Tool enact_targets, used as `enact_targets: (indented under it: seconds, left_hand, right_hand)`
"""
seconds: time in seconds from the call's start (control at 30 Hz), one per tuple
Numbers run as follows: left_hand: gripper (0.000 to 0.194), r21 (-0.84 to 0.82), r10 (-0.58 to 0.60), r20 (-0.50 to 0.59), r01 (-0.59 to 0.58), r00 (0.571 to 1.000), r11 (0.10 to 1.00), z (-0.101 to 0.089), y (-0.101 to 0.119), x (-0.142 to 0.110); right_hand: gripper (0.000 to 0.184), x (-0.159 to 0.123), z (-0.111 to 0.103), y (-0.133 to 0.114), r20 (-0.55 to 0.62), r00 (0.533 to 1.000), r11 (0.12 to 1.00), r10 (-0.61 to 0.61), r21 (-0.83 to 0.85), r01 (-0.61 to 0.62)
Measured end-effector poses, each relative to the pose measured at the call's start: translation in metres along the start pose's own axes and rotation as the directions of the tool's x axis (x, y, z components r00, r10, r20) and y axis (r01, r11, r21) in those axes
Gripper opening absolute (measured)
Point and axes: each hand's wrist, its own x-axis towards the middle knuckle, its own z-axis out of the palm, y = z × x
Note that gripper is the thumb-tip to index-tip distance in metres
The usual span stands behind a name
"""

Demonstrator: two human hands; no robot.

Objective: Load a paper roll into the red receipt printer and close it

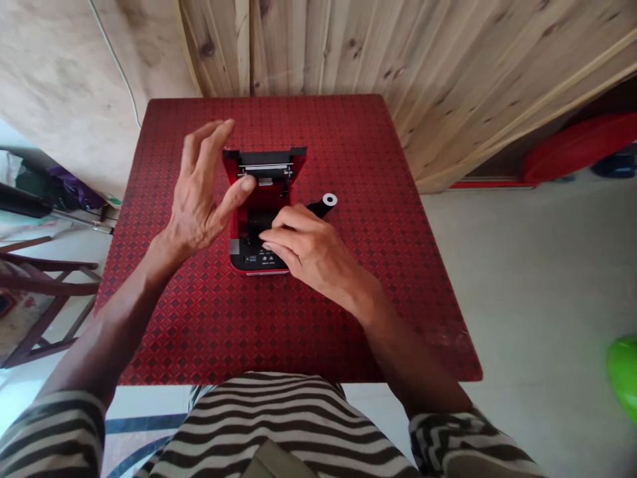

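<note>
A small red and black printer (256,260), which looks like a label or receipt printer, sits on the table with its lid (273,159) raised. My left hand (202,186) is open to the left of the lid, fingers spread upward. Its thumb overlaps the lid's inner side; whether it touches cannot be made out. My right hand (311,245) reaches over the printer's right side, fingers bent and pressed together at the front of the open compartment (259,219). What those fingertips hold, if anything, is hidden. Just beyond the right hand lies a black roll (321,206) with a white end.
The printer rests on a square table with a red patterned cover (348,146). Wooden planks (323,53) rise behind it. A wooden chair (44,285) stands at the left, and a green rounded object (622,375) shows at the right edge.
</note>
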Motion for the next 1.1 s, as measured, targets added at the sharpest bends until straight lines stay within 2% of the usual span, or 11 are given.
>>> enact_targets:
  seconds: [0.07,0.13,0.27,0.37,0.47,0.53,0.7,0.8,0.9,1.0,1.1]
  left_hand:
    - [0.070,-0.031,-0.015,0.061,0.017,0.998,0.999,0.004,-0.005,0.016]
    - [0.060,-0.034,-0.006,0.100,0.010,0.995,0.999,0.003,-0.003,0.015]
    - [0.052,-0.028,0.075,0.180,-0.071,0.981,0.997,-0.004,0.009,-0.019]
    - [0.059,-0.036,0.134,0.217,-0.130,0.967,0.991,-0.003,0.010,-0.050]
    - [0.069,-0.049,0.200,0.216,-0.194,0.956,0.980,0.005,0.004,-0.069]
    - [0.075,-0.047,0.204,0.202,-0.199,0.958,0.979,0.010,0.001,-0.074]
    - [0.084,-0.021,0.119,0.225,-0.118,0.967,0.993,0.014,-0.001,-0.075]
    - [0.087,0.000,0.177,0.202,-0.181,0.963,0.983,0.016,-0.002,-0.077]
    - [0.089,0.008,0.271,0.158,-0.275,0.950,0.961,0.018,-0.003,-0.079]
    - [0.085,0.011,0.273,0.150,-0.278,0.950,0.961,0.020,-0.001,-0.080]
    - [0.077,-0.017,0.217,0.171,-0.217,0.961,0.976,0.019,0.006,-0.080]
  right_hand:
    - [0.030,-0.005,-0.002,-0.005,0.013,1.000,0.998,-0.005,-0.062,0.006]
    - [0.034,-0.011,-0.003,-0.010,-0.004,1.000,0.991,-0.005,-0.134,0.005]
    - [0.035,-0.023,0.004,-0.016,-0.062,0.998,0.972,-0.021,-0.233,0.006]
    - [0.031,-0.028,0.011,-0.017,-0.122,0.991,0.967,-0.052,-0.253,0.020]
    - [0.032,-0.028,0.015,-0.016,-0.161,0.985,0.967,-0.061,-0.254,0.018]
    - [0.034,-0.027,0.015,-0.016,-0.153,0.988,0.972,-0.033,-0.236,-0.004]
    - [0.031,-0.027,0.013,-0.017,-0.140,0.990,0.984,0.009,-0.178,-0.034]
    - [0.025,-0.029,0.011,-0.015,-0.198,0.980,0.987,-0.010,-0.158,-0.022]
    - [0.022,-0.032,0.010,-0.010,-0.292,0.956,0.994,-0.030,-0.106,-0.001]
    - [0.027,-0.037,0.009,-0.005,-0.418,0.908,0.999,-0.006,-0.047,-0.015]
    - [0.023,-0.046,0.014,0.002,-0.522,0.837,0.987,0.161,0.108,-0.123]
